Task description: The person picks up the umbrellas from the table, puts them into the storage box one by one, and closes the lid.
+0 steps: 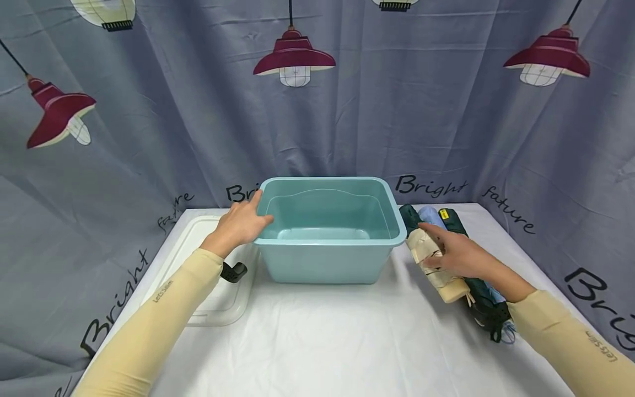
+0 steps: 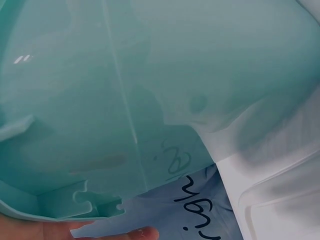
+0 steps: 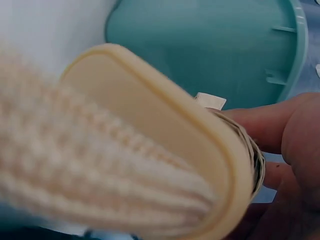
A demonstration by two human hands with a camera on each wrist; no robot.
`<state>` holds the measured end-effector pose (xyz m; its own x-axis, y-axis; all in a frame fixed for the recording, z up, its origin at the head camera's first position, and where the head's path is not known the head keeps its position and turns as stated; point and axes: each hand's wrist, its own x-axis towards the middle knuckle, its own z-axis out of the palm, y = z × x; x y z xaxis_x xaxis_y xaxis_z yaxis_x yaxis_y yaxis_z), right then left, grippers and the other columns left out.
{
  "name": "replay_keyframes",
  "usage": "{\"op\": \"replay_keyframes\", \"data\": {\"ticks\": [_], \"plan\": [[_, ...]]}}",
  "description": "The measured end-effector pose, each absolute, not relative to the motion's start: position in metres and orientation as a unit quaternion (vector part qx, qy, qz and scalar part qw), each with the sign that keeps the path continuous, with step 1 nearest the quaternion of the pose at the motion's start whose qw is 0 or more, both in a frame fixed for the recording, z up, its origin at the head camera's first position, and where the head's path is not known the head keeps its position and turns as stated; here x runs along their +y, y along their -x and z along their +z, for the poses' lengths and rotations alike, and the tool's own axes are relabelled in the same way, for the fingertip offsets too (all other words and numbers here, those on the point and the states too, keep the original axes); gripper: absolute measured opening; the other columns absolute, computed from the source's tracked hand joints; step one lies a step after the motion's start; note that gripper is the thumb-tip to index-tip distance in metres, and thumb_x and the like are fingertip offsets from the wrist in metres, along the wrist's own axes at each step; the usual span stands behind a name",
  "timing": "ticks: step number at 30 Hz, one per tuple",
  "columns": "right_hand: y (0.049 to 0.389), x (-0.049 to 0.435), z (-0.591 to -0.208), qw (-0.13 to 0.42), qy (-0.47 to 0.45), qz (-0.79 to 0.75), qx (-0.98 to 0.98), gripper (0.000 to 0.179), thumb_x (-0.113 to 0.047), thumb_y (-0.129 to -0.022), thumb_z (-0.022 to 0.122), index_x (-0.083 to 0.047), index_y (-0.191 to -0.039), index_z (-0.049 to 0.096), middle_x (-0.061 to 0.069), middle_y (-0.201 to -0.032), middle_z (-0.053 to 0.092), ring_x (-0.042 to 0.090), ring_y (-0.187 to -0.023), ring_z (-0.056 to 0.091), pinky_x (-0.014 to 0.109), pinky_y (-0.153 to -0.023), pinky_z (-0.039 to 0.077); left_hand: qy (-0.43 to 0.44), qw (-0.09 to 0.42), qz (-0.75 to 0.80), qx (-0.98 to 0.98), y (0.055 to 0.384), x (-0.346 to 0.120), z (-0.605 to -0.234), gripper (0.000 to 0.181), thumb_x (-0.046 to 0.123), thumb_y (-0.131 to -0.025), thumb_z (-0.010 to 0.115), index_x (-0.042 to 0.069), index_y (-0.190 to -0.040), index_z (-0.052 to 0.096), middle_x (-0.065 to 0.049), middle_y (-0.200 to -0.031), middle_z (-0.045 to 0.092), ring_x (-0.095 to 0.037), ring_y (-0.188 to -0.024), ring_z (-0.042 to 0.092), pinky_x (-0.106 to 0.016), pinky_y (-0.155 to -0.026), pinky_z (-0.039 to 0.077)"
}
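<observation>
A teal plastic storage bin [image 1: 324, 263] stands upright on the table with its top uncovered. My left hand [image 1: 240, 223] holds its left rim, the thumb over the inner side; in the left wrist view, fingers [image 2: 115, 232] show beneath the rim. My right hand [image 1: 458, 252] grips a cream folding umbrella [image 1: 423, 246] to the right of the bin. In the right wrist view, the umbrella's flat handle end [image 3: 120, 80] and woven strap [image 3: 90, 165] fill the foreground. Behind that hand lie dark green umbrellas [image 1: 452, 220] and a blue umbrella [image 1: 430, 215], partly hidden.
A translucent white lid [image 1: 218, 315] lies flat left of the bin, under the left forearm. White cloth covers the table [image 1: 342, 342]. A grey-blue printed curtain [image 1: 347, 127] rises close behind the bin and along both sides.
</observation>
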<state>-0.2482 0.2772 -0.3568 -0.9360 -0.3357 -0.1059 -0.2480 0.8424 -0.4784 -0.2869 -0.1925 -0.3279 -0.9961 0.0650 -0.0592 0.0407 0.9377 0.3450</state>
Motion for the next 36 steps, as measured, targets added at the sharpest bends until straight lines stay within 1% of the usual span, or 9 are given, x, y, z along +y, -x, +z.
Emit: {"op": "replay_keyframes", "data": {"ticks": [3,6,8,16,20,23,27,32,36], "plan": [[0.25,0.277,-0.346,0.093,0.146,-0.239,0.955,0.092,-0.025,-0.089,0.077,-0.009,-0.161,0.023,0.014,-0.097,0.066,0.023,-0.078,0.06,0.036,-0.061,0.047,-0.029,0.035,0.172,0.984,0.288,-0.192,-0.328,0.086,0.052,-0.097,0.046,0.017,-0.164,0.004,-0.026,-0.159,0.033,-0.047,-0.147,0.028,-0.062,-0.105,0.04],[0.252,0.277,-0.336,0.093,0.14,-0.236,0.957,0.093,-0.023,-0.089,0.077,-0.011,-0.162,0.02,0.008,-0.079,0.057,0.02,-0.062,0.05,0.035,-0.054,0.042,-0.03,0.035,0.175,0.983,0.288,-0.192,-0.328,0.086,0.051,-0.097,0.046,0.017,-0.164,0.005,-0.026,-0.157,0.034,-0.047,-0.146,0.029,-0.062,-0.103,0.041],[0.254,0.277,-0.329,0.088,0.139,-0.237,0.957,0.093,-0.021,-0.089,0.076,-0.011,-0.162,0.02,0.006,-0.077,0.055,0.019,-0.06,0.049,0.035,-0.053,0.041,-0.029,0.034,0.178,0.983,0.288,-0.193,-0.326,0.086,0.051,-0.097,0.046,0.016,-0.164,0.006,-0.027,-0.157,0.035,-0.047,-0.146,0.029,-0.062,-0.102,0.041],[0.265,0.273,-0.304,0.066,0.137,-0.232,0.961,0.09,-0.023,-0.09,0.076,-0.015,-0.162,0.022,0.013,-0.09,0.061,0.021,-0.071,0.055,0.034,-0.057,0.045,-0.027,0.033,0.183,0.982,0.288,-0.192,-0.325,0.085,0.05,-0.097,0.047,0.016,-0.164,0.006,-0.026,-0.158,0.034,-0.047,-0.146,0.029,-0.062,-0.104,0.04],[0.27,0.271,-0.293,0.067,0.137,-0.231,0.961,0.092,-0.025,-0.09,0.076,-0.015,-0.162,0.02,0.021,-0.109,0.062,0.024,-0.084,0.062,0.036,-0.061,0.049,-0.025,0.035,0.183,0.982,0.286,-0.192,-0.325,0.085,0.05,-0.097,0.047,0.017,-0.164,0.006,-0.025,-0.158,0.034,-0.047,-0.146,0.029,-0.063,-0.105,0.039],[0.274,0.269,-0.284,0.067,0.138,-0.231,0.961,0.093,-0.026,-0.091,0.076,-0.015,-0.163,0.018,0.026,-0.116,0.061,0.029,-0.091,0.063,0.037,-0.064,0.051,-0.024,0.033,0.183,0.982,0.286,-0.192,-0.326,0.085,0.05,-0.097,0.047,0.018,-0.164,0.006,-0.025,-0.158,0.035,-0.046,-0.146,0.03,-0.063,-0.105,0.039],[0.28,0.265,-0.271,0.058,0.142,-0.233,0.96,0.092,-0.023,-0.091,0.075,-0.015,-0.163,0.019,0.025,-0.113,0.061,0.03,-0.092,0.064,0.038,-0.065,0.052,-0.024,0.032,0.183,0.982,0.286,-0.192,-0.326,0.085,0.051,-0.097,0.047,0.018,-0.164,0.006,-0.025,-0.157,0.036,-0.046,-0.145,0.03,-0.063,-0.105,0.04],[0.286,0.255,-0.258,0.048,0.141,-0.227,0.962,0.088,-0.022,-0.091,0.075,-0.017,-0.162,0.023,0.019,-0.102,0.061,0.026,-0.084,0.062,0.037,-0.063,0.05,-0.022,0.032,0.182,0.982,0.286,-0.192,-0.326,0.084,0.051,-0.097,0.046,0.018,-0.164,0.007,-0.024,-0.157,0.036,-0.046,-0.145,0.031,-0.063,-0.104,0.04],[0.291,0.246,-0.247,0.04,0.145,-0.217,0.964,0.087,-0.023,-0.091,0.075,-0.02,-0.161,0.025,0.018,-0.101,0.06,0.026,-0.085,0.061,0.037,-0.063,0.05,-0.021,0.032,0.18,0.983,0.286,-0.192,-0.326,0.084,0.051,-0.097,0.046,0.018,-0.164,0.007,-0.024,-0.157,0.036,-0.046,-0.146,0.031,-0.063,-0.103,0.041]]}}
